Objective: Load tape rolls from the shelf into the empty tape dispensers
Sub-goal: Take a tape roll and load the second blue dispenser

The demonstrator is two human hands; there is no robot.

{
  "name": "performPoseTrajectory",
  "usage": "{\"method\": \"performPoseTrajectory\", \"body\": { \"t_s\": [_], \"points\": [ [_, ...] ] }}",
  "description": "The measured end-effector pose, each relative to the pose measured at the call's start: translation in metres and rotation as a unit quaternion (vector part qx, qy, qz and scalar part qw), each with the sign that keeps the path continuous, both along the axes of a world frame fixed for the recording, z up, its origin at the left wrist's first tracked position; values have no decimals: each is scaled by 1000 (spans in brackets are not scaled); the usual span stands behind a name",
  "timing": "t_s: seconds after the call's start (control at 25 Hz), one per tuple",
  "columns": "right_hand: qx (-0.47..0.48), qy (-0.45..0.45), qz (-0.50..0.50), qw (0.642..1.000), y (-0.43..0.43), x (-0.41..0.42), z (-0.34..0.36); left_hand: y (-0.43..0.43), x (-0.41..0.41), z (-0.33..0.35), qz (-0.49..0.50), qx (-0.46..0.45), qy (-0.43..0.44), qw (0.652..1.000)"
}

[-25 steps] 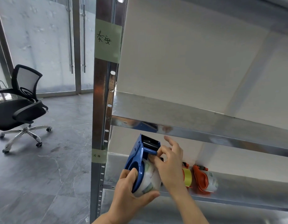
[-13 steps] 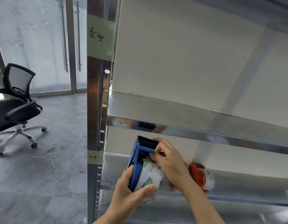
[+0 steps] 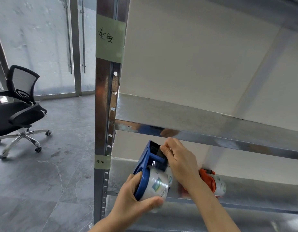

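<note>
A blue tape dispenser [image 3: 145, 162] with a clear printed tape roll [image 3: 157, 185] seated in it is held in front of the metal shelf [image 3: 228, 186]. My left hand [image 3: 133, 200] grips the dispenser and roll from below, thumb across the roll. My right hand [image 3: 180, 162] has its fingers curled at the dispenser's serrated cutter end, pinching the tape end there. An orange dispenser [image 3: 210, 180] with a roll in it lies on the shelf behind my right wrist.
A steel upright [image 3: 108, 114] with green paper labels stands left of my hands. The shelf above [image 3: 195, 118] overhangs them closely. A black office chair [image 3: 17, 104] stands on the grey floor at the left, before glass doors.
My right hand has moved up from the roll to the cutter end of the blue dispenser. A yellow roll seen earlier on the shelf is now hidden behind my right hand.
</note>
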State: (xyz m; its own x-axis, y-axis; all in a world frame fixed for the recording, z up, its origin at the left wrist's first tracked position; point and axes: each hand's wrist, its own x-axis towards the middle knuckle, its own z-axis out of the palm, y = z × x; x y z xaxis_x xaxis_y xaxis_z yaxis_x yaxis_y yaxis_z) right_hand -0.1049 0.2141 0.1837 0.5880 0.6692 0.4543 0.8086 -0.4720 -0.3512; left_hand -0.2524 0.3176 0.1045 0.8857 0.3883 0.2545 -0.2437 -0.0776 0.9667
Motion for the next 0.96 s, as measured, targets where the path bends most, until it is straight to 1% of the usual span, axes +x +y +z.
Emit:
{"method": "performPoseTrajectory", "body": {
  "t_s": [0.08,0.12,0.2,0.32,0.36,0.48,0.56,0.68,0.72,0.8,0.88,0.96],
  "points": [
    [-36,-61,0,997,3,3,5,-2,-1,-5,-19,-14,19,1000],
    [-48,-78,-3,996,6,4,7,-4,-2,-8,-28,-16,36,999],
    [-72,-85,-7,994,11,6,9,-2,-4,-15,-42,-31,89,995],
    [-125,-89,12,988,19,9,2,9,-13,-23,-83,-117,159,977],
    [-132,-77,26,988,22,9,-1,12,-16,-25,-90,-133,179,971],
    [-131,-37,68,988,31,8,-8,18,-17,-29,-97,-110,216,965],
    [-136,-49,65,987,34,7,-13,19,-18,-33,-88,-91,229,965],
    [-118,-84,39,989,37,6,-20,21,-21,-32,-59,-65,261,961],
    [-120,-105,32,987,38,5,-22,22,-21,-32,-69,-59,262,961],
    [-128,-124,19,984,40,5,-24,24,-19,-27,-104,-61,235,965],
    [-119,-116,9,986,42,6,-25,25,-17,-20,-142,-91,192,967],
    [-95,-99,2,990,43,8,-26,23,-17,-18,-141,-95,169,971]
  ]
}}
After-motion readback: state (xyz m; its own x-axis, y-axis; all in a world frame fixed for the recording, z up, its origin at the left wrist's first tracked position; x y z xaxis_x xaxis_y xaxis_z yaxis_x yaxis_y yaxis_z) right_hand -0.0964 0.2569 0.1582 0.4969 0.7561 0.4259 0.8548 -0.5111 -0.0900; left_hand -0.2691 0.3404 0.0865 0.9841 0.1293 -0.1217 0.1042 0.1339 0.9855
